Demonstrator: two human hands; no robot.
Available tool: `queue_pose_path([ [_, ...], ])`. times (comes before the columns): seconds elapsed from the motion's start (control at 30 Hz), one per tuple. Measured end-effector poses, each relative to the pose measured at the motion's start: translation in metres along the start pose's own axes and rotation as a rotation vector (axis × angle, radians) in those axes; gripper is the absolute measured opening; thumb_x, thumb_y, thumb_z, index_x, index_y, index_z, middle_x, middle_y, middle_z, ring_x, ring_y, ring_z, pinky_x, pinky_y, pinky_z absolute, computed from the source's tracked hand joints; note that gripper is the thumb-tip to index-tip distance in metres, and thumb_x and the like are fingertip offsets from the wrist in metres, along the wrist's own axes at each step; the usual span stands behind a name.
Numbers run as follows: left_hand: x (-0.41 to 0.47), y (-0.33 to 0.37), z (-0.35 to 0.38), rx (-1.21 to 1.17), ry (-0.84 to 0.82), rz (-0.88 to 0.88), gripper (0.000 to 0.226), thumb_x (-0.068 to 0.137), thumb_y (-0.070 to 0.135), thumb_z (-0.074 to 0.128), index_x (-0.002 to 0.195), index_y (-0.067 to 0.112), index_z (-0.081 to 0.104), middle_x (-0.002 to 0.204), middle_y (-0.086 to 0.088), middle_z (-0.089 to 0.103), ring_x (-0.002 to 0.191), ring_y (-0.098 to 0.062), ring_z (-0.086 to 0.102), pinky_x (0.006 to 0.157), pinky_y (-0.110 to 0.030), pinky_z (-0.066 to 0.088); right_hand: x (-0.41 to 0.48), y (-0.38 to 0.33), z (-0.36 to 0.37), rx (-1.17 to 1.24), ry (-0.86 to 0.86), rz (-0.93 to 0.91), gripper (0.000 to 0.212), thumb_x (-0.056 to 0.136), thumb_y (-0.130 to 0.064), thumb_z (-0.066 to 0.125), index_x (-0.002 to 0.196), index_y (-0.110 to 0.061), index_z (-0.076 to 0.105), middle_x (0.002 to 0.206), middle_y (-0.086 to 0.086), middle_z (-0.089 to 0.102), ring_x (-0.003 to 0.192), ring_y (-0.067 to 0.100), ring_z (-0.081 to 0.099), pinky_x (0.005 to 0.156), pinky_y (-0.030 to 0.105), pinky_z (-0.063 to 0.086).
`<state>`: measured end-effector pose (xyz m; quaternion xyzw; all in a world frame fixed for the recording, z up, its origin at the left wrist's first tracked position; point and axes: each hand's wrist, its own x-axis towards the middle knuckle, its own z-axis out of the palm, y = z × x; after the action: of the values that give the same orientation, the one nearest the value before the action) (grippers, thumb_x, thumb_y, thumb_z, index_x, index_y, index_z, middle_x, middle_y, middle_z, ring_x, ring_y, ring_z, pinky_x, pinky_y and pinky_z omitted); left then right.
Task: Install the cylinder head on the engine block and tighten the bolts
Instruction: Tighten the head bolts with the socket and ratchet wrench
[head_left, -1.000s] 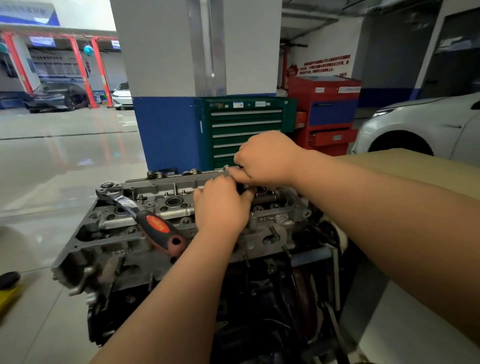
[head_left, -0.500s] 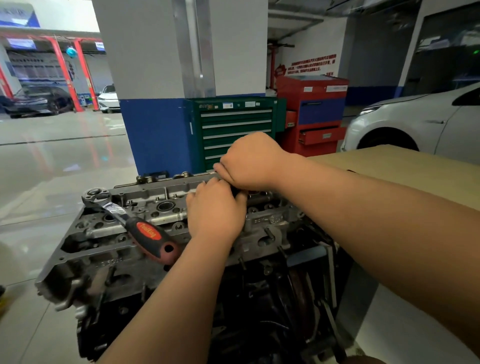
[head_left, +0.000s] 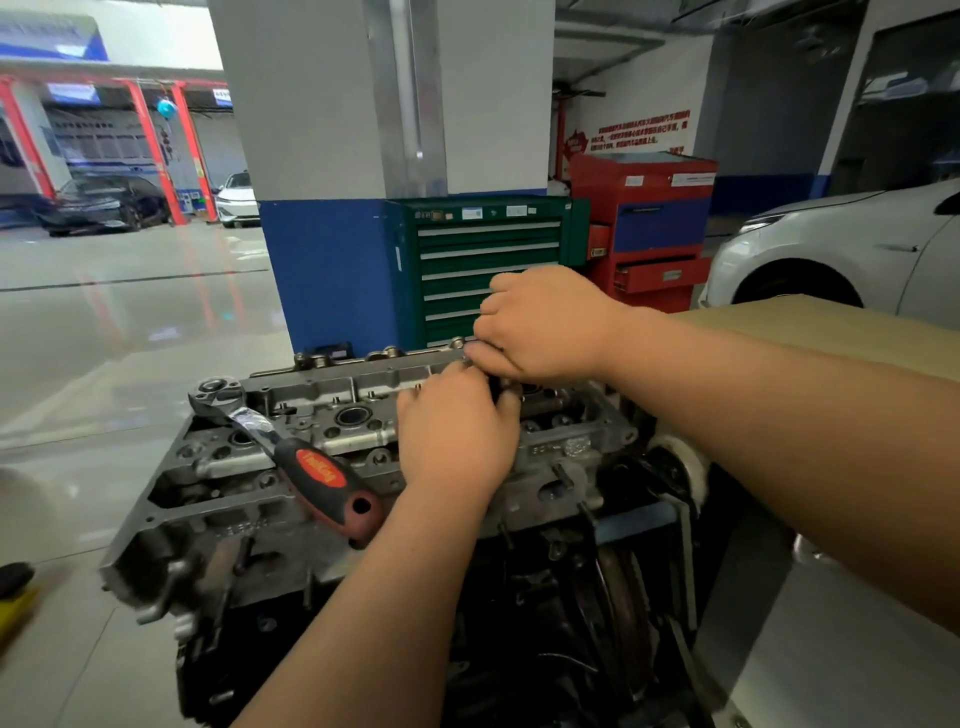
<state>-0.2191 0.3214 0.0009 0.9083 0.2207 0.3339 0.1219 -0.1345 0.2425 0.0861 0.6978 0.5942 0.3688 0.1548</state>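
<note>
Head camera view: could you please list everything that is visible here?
cylinder head: one, grey, on the engine block, centre.
engine block: one, dark, beneath it.
ratchet: one, red and black handle, lying on the cylinder head's left part.
green cabinet: one, green, behind the engine.
red cabinet: one, red, right of the green one.
white car: one, white, far right.
left hand: one, curled over the cylinder head's right part.
right hand: one, just beyond it; what they hold is hidden.
</note>
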Motion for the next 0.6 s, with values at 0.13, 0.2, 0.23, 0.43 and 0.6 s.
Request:
queue_pose_path([
  [0.13, 0.001, 0.000, -0.001, 0.029, 0.013, -0.063, 0.025, 0.087, 0.041, 0.048, 0.082, 0.019, 0.059, 0.082, 0.000, 0.058, 0.089, -0.027, 0.056, 0.081, -0.041, 0.034, 0.028, -0.024, 0.001, -0.026, -0.321, 0.501, 0.036, 0.099, -0.027, 0.035, 0.066, -0.018, 0.043, 0.065, -0.001, 0.038, 0.058, 0.020, 0.036, 0.047, 0.030, 0.025],
  [0.2, 0.000, -0.001, -0.002, -0.014, 0.005, -0.068, 0.023, 0.089, 0.040, 0.049, 0.076, 0.021, 0.055, 0.074, 0.002, 0.052, 0.086, -0.027, 0.055, 0.079, -0.039, 0.031, 0.032, -0.024, -0.003, -0.027, -0.322, 0.438, 0.040, 0.101, -0.036, 0.033, 0.068, -0.018, 0.045, 0.066, 0.001, 0.039, 0.059, 0.021, 0.038, 0.048, 0.031, 0.025],
  [0.23, 0.001, -0.001, -0.001, -0.024, 0.001, -0.061, 0.024, 0.091, 0.041, 0.048, 0.079, 0.021, 0.057, 0.076, 0.002, 0.054, 0.087, -0.027, 0.056, 0.079, -0.039, 0.030, 0.030, -0.017, -0.004, -0.013, -0.248, 0.320, 0.047, 0.101, -0.044, 0.028, 0.068, -0.017, 0.047, 0.067, 0.001, 0.042, 0.060, 0.021, 0.042, 0.049, 0.031, 0.028],
  [0.43, 0.000, 0.000, 0.001, -0.008, 0.024, -0.019, 0.029, 0.092, 0.043, 0.046, 0.092, 0.019, 0.062, 0.091, -0.001, 0.060, 0.088, -0.026, 0.057, 0.083, -0.040, 0.032, 0.014, -0.001, -0.007, -0.079, -0.134, 0.014, 0.055, 0.102, -0.041, 0.020, 0.080, -0.015, 0.064, 0.072, 0.000, 0.054, 0.070, 0.022, 0.053, 0.055, 0.033, 0.041],
  [0.6, 0.001, 0.000, 0.000, -0.041, 0.000, -0.056, 0.025, 0.092, 0.044, 0.047, 0.080, 0.023, 0.054, 0.079, 0.003, 0.053, 0.073, -0.021, 0.046, 0.081, -0.039, 0.029, 0.034, -0.018, -0.006, -0.078, -0.423, 0.316, 0.034, 0.099, -0.035, 0.034, 0.075, -0.018, 0.051, 0.073, -0.002, 0.046, 0.069, 0.020, 0.048, 0.046, 0.031, 0.026],
])
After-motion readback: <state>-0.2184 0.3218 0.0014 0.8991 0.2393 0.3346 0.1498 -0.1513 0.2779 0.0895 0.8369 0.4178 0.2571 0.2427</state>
